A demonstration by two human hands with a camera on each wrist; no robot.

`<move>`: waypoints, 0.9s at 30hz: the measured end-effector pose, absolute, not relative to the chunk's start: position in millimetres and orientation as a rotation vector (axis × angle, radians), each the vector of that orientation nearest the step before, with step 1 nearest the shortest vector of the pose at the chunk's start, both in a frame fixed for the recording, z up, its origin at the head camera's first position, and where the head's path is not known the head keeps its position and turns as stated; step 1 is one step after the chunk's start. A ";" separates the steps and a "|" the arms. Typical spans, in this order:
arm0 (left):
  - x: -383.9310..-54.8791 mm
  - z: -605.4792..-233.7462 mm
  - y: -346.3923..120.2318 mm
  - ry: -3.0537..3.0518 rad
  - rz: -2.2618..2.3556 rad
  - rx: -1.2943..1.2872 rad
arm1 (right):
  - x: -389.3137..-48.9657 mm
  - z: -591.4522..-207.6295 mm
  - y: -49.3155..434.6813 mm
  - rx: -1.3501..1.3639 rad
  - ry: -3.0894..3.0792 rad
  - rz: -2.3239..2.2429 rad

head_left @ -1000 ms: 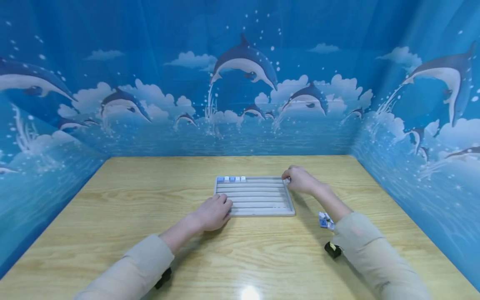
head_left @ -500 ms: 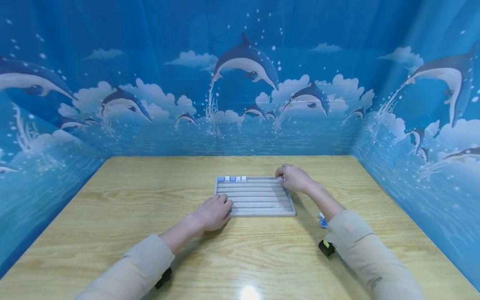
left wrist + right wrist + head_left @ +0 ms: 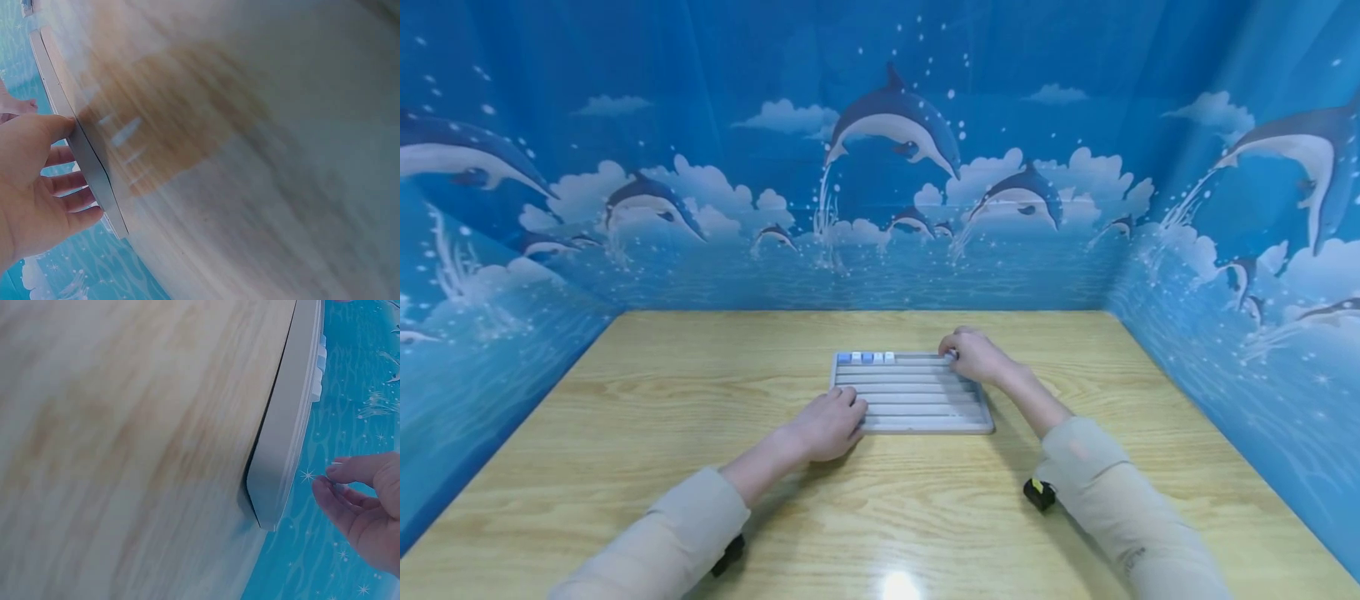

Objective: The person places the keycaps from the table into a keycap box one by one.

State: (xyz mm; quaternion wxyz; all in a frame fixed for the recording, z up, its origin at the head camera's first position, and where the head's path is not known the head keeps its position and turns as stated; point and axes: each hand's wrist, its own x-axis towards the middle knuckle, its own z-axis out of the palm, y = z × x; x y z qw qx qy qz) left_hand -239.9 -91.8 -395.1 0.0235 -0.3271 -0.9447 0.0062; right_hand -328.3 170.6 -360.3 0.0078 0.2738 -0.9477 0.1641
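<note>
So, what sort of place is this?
Probably a small screened workspace, perhaps indoors: dolphin-print hangings line three sides of a wooden-looking table, which bears a grey ridged tray with small blue and white pieces.

Head view looks from above, forward and down, across the table [image 3: 925, 508]; both wrist views sit low, close and tilted, sharing the grey tray [image 3: 917, 399].
</note>
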 end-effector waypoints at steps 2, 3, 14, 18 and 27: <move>-239.7 -395.1 -91.7 -2.928 0.017 -1.009 | -329.4 -360.6 168.0 0.843 -2.981 0.517; -239.7 -395.2 -91.7 -2.928 0.019 -1.008 | -330.2 -360.7 166.7 0.845 -2.987 0.513; -239.5 -394.6 -91.5 -2.939 0.013 -1.007 | -339.2 -364.0 155.8 0.857 -2.961 0.488; -239.5 -394.4 -91.3 -2.947 0.004 -1.009 | -342.6 -365.0 153.5 0.833 -2.965 0.494; -238.6 -393.4 -90.8 -2.957 -0.002 -1.004 | -350.9 -366.9 145.2 0.805 -3.026 0.519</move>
